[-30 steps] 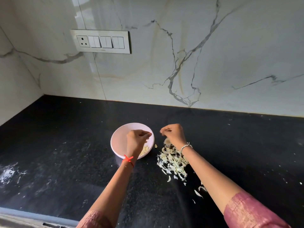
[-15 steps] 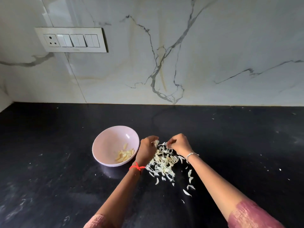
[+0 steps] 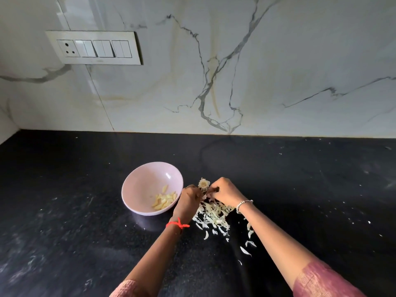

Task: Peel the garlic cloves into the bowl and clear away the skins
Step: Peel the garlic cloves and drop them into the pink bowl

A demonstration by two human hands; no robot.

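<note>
Pale skins [image 3: 212,215] heaped just beneath both hands [image 3: 188,202] [image 3: 227,194]

Pale pink bowl [image 3: 137,185] at nine o'clock of the off-white skins [image 3: 212,215], pale yellow cloves [image 3: 164,200] inside; black, white-flecked surface [image 3: 64,200]; white wall [image 3: 300,50] veined grey; red thread [image 3: 177,225]; dusty pink sleeve [image 3: 321,279].

A pale marble-look wall [image 3: 278,61] is running behind the counter, with grey veins [image 3: 205,93] branching across it and a faint yellowish tinge trailing beside them. A white switch panel [image 3: 94,48] with one socket and rocker switches is sitting at the left, and a tile seam [image 3: 100,99] is slanting down below it. Soft light is glinting off the glossy tile above. The black speckled countertop [image 3: 300,179] is meeting the wall, and pale smudges are showing at its near left.
</note>
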